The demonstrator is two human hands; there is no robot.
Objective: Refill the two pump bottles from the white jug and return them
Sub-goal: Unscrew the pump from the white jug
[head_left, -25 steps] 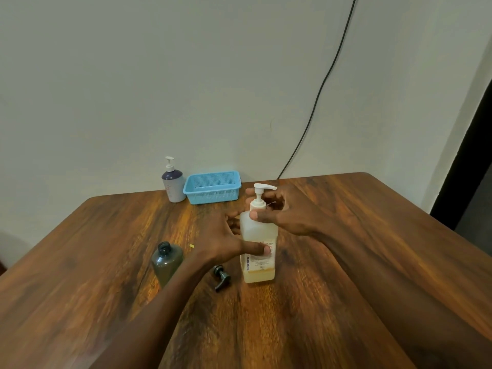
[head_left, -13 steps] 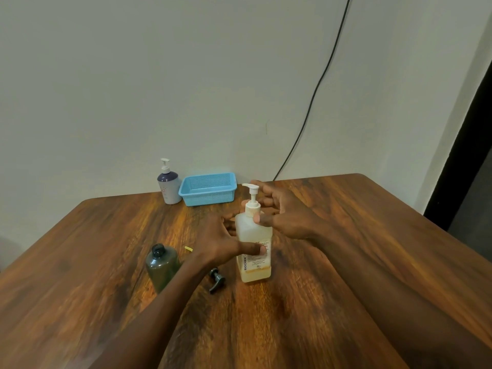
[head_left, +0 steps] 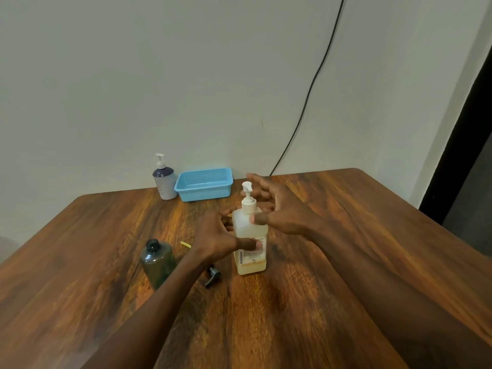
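Brown wood grain ran across the bench, and near its middle stood the clear pump bottle, upright, with only a shallow layer of yellowish liquid at the bottom. The left hand was wrapped around its body, thumb pressed on the label. The right hand was spread loosely about the white pump collar, thumb touching the bottle's shoulder just below it, fingers open behind the neck and gripping nothing firmly.

Left of that bottle stood a dark grey bottle with its neck open, and its black pump head lay on the bench between the two bottles. A purple pump bottle and a blue basket sat at the back by the wall. No white jug was in view.

The step in hand looked like unscrewing the clear bottle's pump. The next move probably called for the right hand to close on the collar and twist while the left kept the body steady, since a nearly empty bottle could tip easily.
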